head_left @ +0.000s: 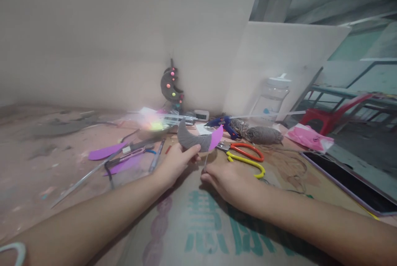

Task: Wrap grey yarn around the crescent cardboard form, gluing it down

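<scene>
My left hand pinches a crescent moon shape from below, near its middle. Grey yarn is wound over most of the crescent, while its right tip shows bare purple. A taut strand of yarn runs down from the crescent to my right hand, whose fingers are closed on it. Just beyond my right hand lie scissors with one orange and one yellow handle. Behind them are a blue glue gun and a ball of grey yarn.
A finished-looking grey crescent with coloured beads leans on the wall. Purple crescent pieces, a knitting-needle-like rod and a pen lie left. A phone, a pink packet and a clear bottle stand or lie right.
</scene>
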Demonstrator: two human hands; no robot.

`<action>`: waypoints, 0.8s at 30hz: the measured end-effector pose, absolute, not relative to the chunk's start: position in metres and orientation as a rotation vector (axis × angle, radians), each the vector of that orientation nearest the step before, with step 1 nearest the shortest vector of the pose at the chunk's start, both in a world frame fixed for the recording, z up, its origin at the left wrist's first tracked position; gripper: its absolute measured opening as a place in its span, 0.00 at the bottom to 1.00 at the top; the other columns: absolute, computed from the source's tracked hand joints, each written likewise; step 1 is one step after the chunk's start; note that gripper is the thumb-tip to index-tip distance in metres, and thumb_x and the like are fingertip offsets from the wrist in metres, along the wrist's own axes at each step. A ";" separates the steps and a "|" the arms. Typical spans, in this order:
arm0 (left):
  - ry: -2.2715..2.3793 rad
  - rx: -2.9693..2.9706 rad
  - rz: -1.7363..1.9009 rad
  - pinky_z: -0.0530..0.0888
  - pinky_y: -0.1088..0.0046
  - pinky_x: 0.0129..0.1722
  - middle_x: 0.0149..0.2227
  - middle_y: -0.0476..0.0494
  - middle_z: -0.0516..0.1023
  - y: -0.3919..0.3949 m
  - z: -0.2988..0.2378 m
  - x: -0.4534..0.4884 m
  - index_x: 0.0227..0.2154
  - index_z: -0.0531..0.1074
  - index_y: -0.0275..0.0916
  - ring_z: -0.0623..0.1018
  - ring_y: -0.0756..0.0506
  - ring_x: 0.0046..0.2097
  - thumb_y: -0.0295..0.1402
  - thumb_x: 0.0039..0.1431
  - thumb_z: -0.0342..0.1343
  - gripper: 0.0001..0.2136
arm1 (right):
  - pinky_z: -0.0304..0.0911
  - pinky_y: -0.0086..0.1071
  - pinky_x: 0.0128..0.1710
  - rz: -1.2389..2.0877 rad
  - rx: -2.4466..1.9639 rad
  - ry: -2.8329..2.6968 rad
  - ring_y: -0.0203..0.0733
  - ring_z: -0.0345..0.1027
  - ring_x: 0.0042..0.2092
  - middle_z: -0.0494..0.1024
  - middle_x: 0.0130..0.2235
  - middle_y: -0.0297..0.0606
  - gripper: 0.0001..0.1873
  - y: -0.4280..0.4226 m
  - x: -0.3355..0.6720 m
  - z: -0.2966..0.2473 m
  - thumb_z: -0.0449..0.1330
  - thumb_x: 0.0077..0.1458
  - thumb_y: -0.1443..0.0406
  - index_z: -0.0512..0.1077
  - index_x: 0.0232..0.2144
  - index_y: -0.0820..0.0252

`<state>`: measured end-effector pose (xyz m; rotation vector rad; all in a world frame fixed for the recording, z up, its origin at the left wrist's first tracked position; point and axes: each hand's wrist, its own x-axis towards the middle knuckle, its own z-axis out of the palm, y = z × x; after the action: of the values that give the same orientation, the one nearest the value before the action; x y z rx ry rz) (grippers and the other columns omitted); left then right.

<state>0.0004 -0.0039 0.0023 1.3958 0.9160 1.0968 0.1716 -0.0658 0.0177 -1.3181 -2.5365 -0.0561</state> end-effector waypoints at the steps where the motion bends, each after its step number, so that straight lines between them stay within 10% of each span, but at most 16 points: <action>1: 0.937 1.408 1.089 0.66 0.74 0.28 0.23 0.47 0.74 -0.005 0.004 0.001 0.25 0.70 0.34 0.70 0.50 0.26 0.41 0.51 0.60 0.14 | 0.54 0.32 0.25 -0.228 -1.255 -2.590 0.41 0.70 0.27 0.77 0.27 0.40 0.15 -0.065 0.172 0.019 0.52 0.63 0.61 0.73 0.29 0.61; 5: 0.938 1.424 1.091 0.67 0.75 0.28 0.25 0.49 0.73 -0.012 0.011 0.004 0.34 0.70 0.32 0.71 0.50 0.26 0.38 0.49 0.61 0.14 | 0.50 0.33 0.26 -0.538 -1.015 -2.580 0.40 0.67 0.28 0.74 0.25 0.38 0.15 -0.062 0.178 0.032 0.50 0.65 0.61 0.71 0.30 0.62; 10: 0.799 1.372 1.013 0.70 0.74 0.28 0.28 0.53 0.74 -0.015 0.007 0.006 0.61 0.51 0.41 0.73 0.50 0.25 0.36 0.51 0.60 0.36 | 0.52 0.30 0.28 -0.148 -1.285 -2.424 0.36 0.65 0.28 0.75 0.27 0.34 0.14 -0.062 0.193 0.056 0.51 0.64 0.61 0.71 0.29 0.59; 16: 0.804 1.593 0.923 0.69 0.75 0.34 0.29 0.49 0.72 -0.012 -0.002 0.003 0.38 0.70 0.36 0.74 0.51 0.31 0.37 0.60 0.50 0.10 | 0.57 0.28 0.32 0.253 -1.390 -2.071 0.36 0.66 0.31 0.74 0.28 0.32 0.12 -0.059 0.213 0.042 0.53 0.61 0.61 0.70 0.29 0.59; 24: 0.914 1.777 0.788 0.67 0.76 0.27 0.27 0.54 0.71 -0.024 0.005 0.003 0.39 0.59 0.42 0.72 0.49 0.29 0.34 0.51 0.60 0.15 | 0.58 0.28 0.31 0.313 -1.332 -1.917 0.36 0.64 0.30 0.72 0.27 0.31 0.12 -0.062 0.221 0.026 0.54 0.61 0.59 0.69 0.28 0.59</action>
<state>0.0034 -0.0237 0.0052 1.7774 0.9142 0.7876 0.2210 -0.0622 0.0256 -1.3316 -1.9168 0.3131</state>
